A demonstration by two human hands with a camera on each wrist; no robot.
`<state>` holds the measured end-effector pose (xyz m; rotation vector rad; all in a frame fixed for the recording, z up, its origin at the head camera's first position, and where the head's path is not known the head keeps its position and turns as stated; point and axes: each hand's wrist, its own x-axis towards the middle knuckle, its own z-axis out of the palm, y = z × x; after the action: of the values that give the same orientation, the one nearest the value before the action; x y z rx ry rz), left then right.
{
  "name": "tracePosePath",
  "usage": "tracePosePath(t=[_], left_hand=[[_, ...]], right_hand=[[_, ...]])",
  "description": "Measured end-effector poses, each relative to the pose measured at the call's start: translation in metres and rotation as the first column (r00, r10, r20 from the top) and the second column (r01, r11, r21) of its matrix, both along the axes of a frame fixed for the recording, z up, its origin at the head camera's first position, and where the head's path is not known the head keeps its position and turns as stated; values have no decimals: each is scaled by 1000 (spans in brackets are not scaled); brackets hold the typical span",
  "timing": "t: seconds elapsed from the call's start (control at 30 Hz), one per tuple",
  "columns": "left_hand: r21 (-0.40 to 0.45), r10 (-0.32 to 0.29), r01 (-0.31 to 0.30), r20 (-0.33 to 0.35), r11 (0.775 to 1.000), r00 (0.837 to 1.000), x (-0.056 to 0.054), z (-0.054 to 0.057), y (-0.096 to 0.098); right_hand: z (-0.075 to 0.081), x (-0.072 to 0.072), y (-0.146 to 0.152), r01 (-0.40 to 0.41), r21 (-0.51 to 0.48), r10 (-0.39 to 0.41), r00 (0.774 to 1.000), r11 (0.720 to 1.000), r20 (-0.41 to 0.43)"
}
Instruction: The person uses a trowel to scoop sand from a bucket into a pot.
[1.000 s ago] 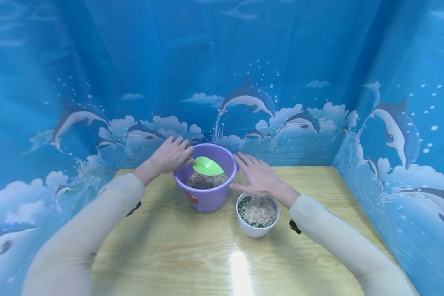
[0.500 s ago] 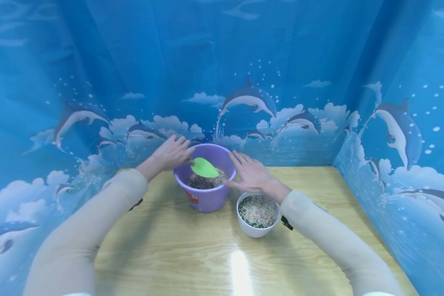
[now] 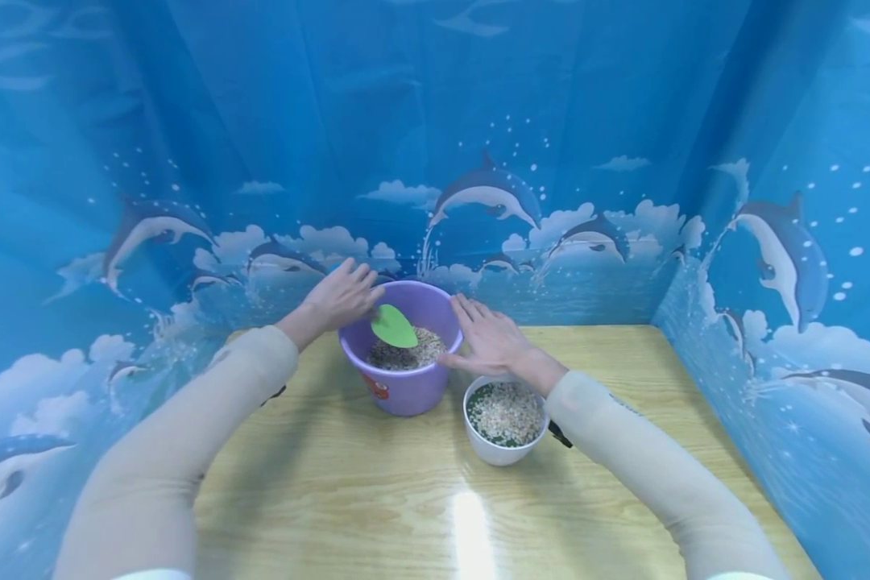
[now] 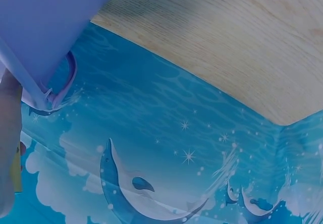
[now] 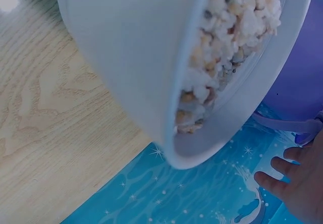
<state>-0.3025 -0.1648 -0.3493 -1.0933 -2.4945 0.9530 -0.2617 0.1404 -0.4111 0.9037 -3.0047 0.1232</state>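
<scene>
My left hand (image 3: 342, 296) grips a toy shovel by its handle at the left rim of the purple bucket (image 3: 409, 395). The shovel's green blade (image 3: 394, 326) hangs inside, tilted down to the right above the gravel (image 3: 406, 354). In the left wrist view, a yellow strip (image 4: 17, 173), apparently the handle, shows beside the hand (image 4: 7, 143). Fingers spread, my right hand (image 3: 491, 342) rests against the bucket's right rim. Below it stands a white pot (image 3: 499, 455) holding pale gravel (image 3: 509, 415) with green around its edge. The right wrist view shows this pot (image 5: 126, 57) close up.
The bucket and pot stand on a wood-grain table (image 3: 377, 499). A blue dolphin-print curtain (image 3: 377, 161) rises behind the table and along both sides. On the bucket's side are small purple handle lugs (image 4: 65, 82).
The shovel blade has swung down and left, its tip turning toward the gravel. My left hand rose slightly. My right hand moved left onto the bucket's rim.
</scene>
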Motion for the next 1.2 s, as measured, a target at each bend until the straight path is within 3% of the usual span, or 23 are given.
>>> tracePosePath(t=[0.3, 0.7, 1.2], left_hand=[[-111, -16, 9, -58, 994, 998, -4, 2, 1], [-271, -34, -6, -143, 963, 989, -4, 4, 6], [-346, -58, -7, -178, 938, 982, -4, -4, 14]], right_hand=[[2, 0, -2, 3, -6, -3, 1000, 1000, 5], [1, 2, -1, 15, -5, -15, 1000, 1000, 26], [1, 1, -1, 18, -1, -18, 999, 1000, 33]])
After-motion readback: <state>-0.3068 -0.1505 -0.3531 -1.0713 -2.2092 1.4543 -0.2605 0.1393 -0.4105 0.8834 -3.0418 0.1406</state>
